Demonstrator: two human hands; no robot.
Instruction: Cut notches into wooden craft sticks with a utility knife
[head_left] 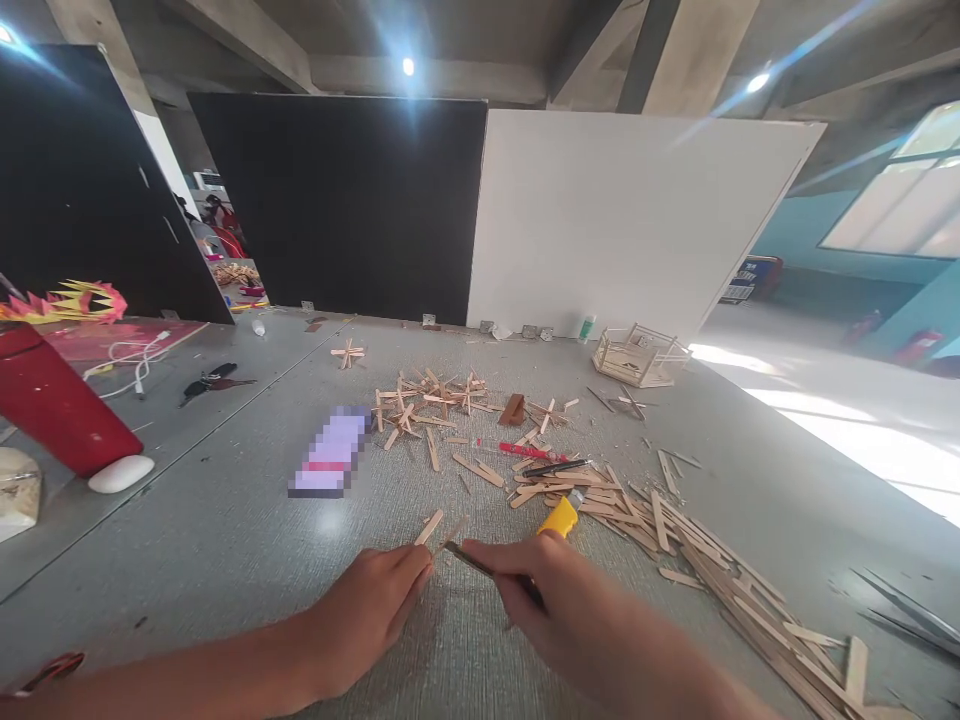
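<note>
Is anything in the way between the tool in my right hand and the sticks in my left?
Nothing visible. The tool in your right hand has its tip close by the sticks in your left hand. The cutter lies beyond your right hand, out of the way.

Around the left forearm (247, 655), a dark band (54, 672) marked with reddish brown is worn; the left hand (390, 590) and right hand (544, 580) are kept bare.

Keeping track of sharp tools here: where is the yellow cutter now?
In the head view, the yellow cutter is right of centre, just beyond the right hand, its grey end at the pile of wooden sticks.
</note>
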